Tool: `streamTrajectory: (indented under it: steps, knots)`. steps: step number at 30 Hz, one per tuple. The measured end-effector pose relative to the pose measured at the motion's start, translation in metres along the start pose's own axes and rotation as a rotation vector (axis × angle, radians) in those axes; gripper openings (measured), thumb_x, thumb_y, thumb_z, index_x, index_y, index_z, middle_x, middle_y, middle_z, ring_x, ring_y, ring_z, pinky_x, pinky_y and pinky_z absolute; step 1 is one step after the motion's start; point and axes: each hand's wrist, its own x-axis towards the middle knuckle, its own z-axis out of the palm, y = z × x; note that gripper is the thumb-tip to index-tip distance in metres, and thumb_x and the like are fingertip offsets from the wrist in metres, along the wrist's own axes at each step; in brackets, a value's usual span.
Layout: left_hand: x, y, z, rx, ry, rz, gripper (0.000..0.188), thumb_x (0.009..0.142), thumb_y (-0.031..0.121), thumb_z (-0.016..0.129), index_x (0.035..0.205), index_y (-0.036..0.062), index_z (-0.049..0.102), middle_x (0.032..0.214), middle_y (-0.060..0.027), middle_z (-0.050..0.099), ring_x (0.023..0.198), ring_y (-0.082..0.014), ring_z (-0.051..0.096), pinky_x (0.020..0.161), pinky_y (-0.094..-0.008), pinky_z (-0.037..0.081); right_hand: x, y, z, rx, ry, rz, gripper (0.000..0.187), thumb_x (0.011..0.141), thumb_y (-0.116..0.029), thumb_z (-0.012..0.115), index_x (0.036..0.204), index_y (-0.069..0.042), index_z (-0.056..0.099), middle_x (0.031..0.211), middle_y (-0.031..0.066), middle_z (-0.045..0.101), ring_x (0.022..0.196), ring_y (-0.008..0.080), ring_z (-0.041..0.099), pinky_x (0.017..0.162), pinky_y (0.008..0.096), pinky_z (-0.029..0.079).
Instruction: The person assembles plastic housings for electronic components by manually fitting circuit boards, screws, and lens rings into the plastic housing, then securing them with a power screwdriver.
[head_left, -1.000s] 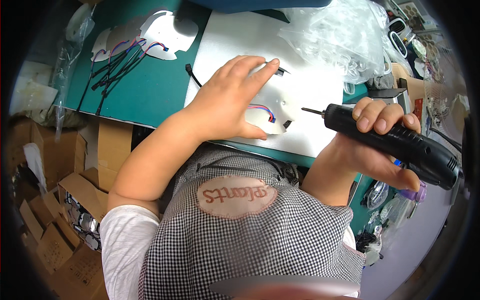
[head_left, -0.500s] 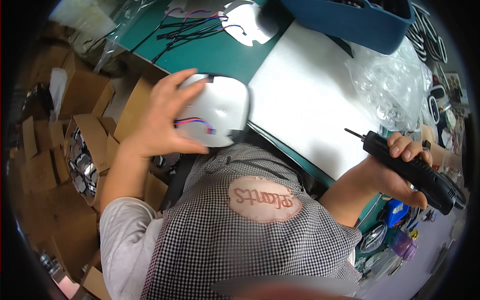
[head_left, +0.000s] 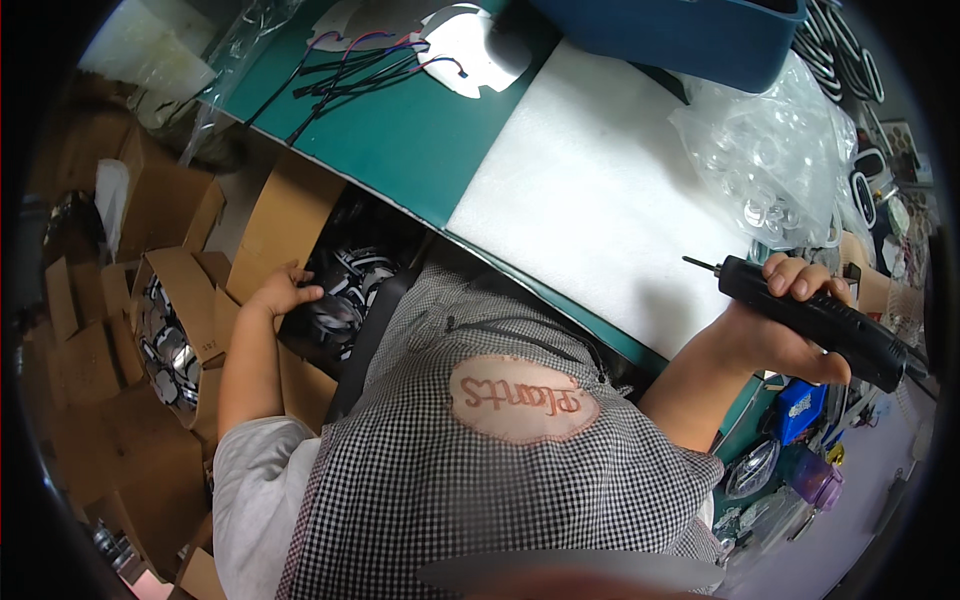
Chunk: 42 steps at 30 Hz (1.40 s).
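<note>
My right hand [head_left: 795, 325] is wrapped round a black electric screwdriver [head_left: 815, 322], its thin bit pointing left over the edge of the white foam sheet [head_left: 590, 170]. On the left, my left hand [head_left: 287, 290] hangs over an open cardboard box [head_left: 285, 215] beside the table. Its fingers are apart, and nothing shows in them. Just to its right, inside the box, lie many glossy black-and-white parts [head_left: 350, 285]. The part nearest the fingers is slightly blurred.
White plates [head_left: 465, 70] and black cables with coloured wires [head_left: 345, 80] lie at the far left of the green table [head_left: 400, 150]. A blue bin [head_left: 670, 40] and a plastic bag of clear pieces [head_left: 765, 160] stand far right. Another parts-filled box [head_left: 175, 350] sits left.
My left hand has moved down and left from the table edge to the box. The rounded white part with coloured wires has left its grip. The screwdriver has barely moved.
</note>
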Motion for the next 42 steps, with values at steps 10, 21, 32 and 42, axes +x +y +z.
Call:
streamTrajectory:
  steps: [10,21,32,42]
  knots:
    - [-0.045,0.281,-0.183,-0.513,-0.211,0.795,0.020,0.081,0.009,0.073,0.098,-0.0004,0.072,0.092,-0.0089,0.071,0.087,-0.0168,0.065,0.080,-0.0281,0.051,-0.015,0.010,-0.014,-0.150,0.134,-0.013,0.074,0.075,-0.070,0.066,0.112,-0.008,0.051,0.073,0.0060,0.054,0.058,0.0179,0.055,0.053,0.0304,0.049]
    - [-0.087,0.594,-0.175,-0.476,0.155,1.520,0.017,0.085,0.004,0.066,0.101,0.0012,0.070,0.094,-0.0083,0.068,0.086,-0.0163,0.064,0.078,-0.0276,0.050,-0.018,0.005,-0.030,0.075,0.307,0.037,0.046,0.084,-0.024,0.077,0.110,-0.003,0.046,0.075,0.0110,0.057,0.063,0.0211,0.059,0.061,0.0337,0.053]
    - [-0.045,0.857,-0.144,0.386,0.518,1.289,0.031,0.085,0.019,0.058,0.114,0.0110,0.066,0.115,-0.0126,0.066,0.107,-0.0316,0.062,0.090,-0.0427,0.050,-0.026,-0.001,-0.030,0.216,0.356,0.225,0.047,0.083,-0.019,0.077,0.114,-0.006,0.043,0.079,0.0107,0.058,0.069,0.0194,0.059,0.066,0.0343,0.052]
    - [0.077,0.936,-0.216,0.823,0.366,0.808,0.075,0.091,0.061,0.048,0.139,0.0028,0.049,0.144,-0.0185,0.046,0.134,-0.0327,0.043,0.110,-0.0432,0.035,-0.024,-0.006,-0.036,0.286,0.302,0.304,0.043,0.084,-0.006,0.072,0.119,-0.006,0.045,0.083,0.0105,0.060,0.072,0.0141,0.057,0.064,0.0283,0.048]
